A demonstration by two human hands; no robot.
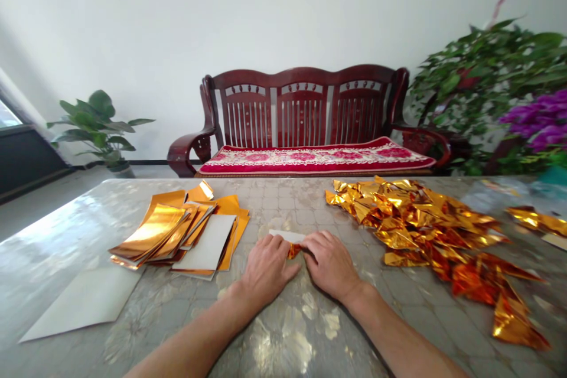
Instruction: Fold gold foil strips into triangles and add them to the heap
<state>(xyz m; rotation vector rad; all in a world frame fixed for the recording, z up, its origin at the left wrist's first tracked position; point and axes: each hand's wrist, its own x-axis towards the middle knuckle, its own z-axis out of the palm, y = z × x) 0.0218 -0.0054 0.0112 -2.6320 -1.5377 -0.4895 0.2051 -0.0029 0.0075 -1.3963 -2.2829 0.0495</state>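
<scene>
A sheet of gold foil paper (286, 234) lies at the middle of the table, its pale back showing beyond my fingers and a strip of gold between my hands. My left hand (271, 260) presses on its left part with the fingers curled over it. Opposite, my right hand (330, 261) has its fingers closed on the right end of the same sheet. My fingers hide most of the paper, so its exact fold cannot be made out. Left of my hands is a loose stack of gold foil sheets (162, 227). On the right spreads a heap of folded gold foil pieces (411, 218).
A single pale sheet (84, 301) lies on the patterned table (292, 331) at the front left. Clear plastic (496, 195) sits at the far right edge. Behind the table stand a wooden bench (301, 106) and potted plants (97, 124) on both sides.
</scene>
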